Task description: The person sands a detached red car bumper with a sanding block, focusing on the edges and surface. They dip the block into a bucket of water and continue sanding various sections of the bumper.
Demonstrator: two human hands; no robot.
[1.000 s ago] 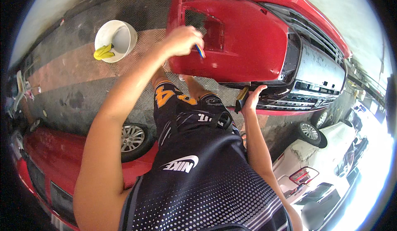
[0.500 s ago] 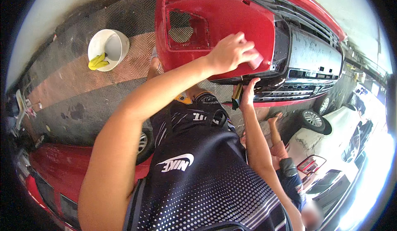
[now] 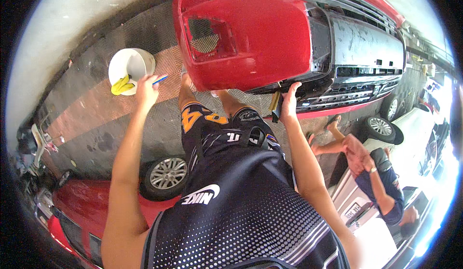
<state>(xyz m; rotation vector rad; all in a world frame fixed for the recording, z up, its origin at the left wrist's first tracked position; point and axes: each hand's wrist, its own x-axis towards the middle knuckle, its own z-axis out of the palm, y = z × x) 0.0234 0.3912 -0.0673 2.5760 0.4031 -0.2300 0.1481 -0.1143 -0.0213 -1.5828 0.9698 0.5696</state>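
My left hand (image 3: 146, 91) is closed on a thin, blue-edged pad (image 3: 159, 79), beside a white bucket (image 3: 143, 61) with a yellow cloth (image 3: 120, 84) over its rim. My right hand (image 3: 289, 102) is at the lower edge of a large red car bumper (image 3: 251, 37), holding a dark and gold flat piece (image 3: 276, 106); its thumb points up against the edge and its other fingers are partly hidden. The bumper has a rectangular opening at the left and a black and silver grille section (image 3: 364, 47) at the right.
A red car (image 3: 84, 196) stands behind me at lower left, its wheel near my body. A white vehicle (image 3: 410, 129) is at the right. Another person (image 3: 386, 192) in a dark blue top is close on my right. A pale wall (image 3: 62, 28) borders the upper left.
My left hand has left the red panel and moved down-left toward the bucket. My right hand remains at the bumper's edge. The other person has come further into view at the right.
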